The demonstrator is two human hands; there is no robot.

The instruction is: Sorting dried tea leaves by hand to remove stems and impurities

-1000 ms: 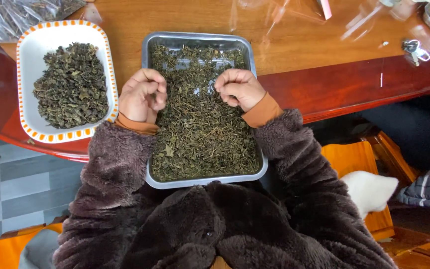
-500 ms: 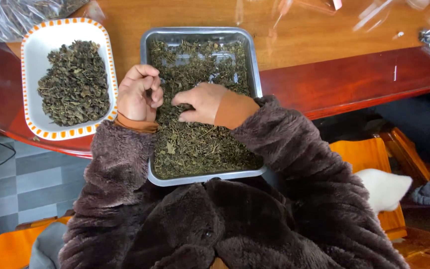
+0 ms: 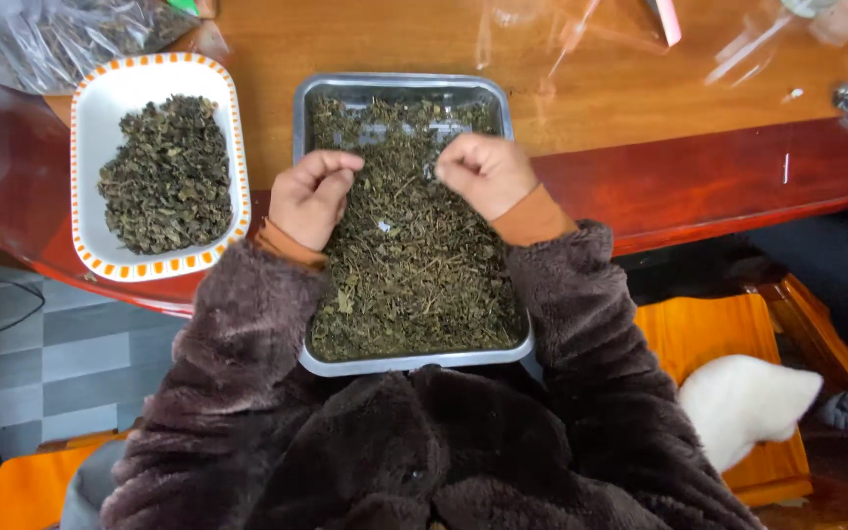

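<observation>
While your left hand (image 3: 311, 196) curls loosely over the leaves (image 3: 409, 265), its fingers bent inward, you cannot tell whether it pinches any. Your right hand (image 3: 486, 172) is clenched the same way just across from it, knuckles up, and its grip is likewise unclear. Both rest on the dried leaves heaped in the steel tray (image 3: 399, 83) beneath them, which lies on the tabletop (image 3: 591, 88) edge. Left of your left hand sits a white dish (image 3: 115, 83) with an orange-dashed rim, holding more leaves. Clear bags (image 3: 41, 34) lie beyond it.
</observation>
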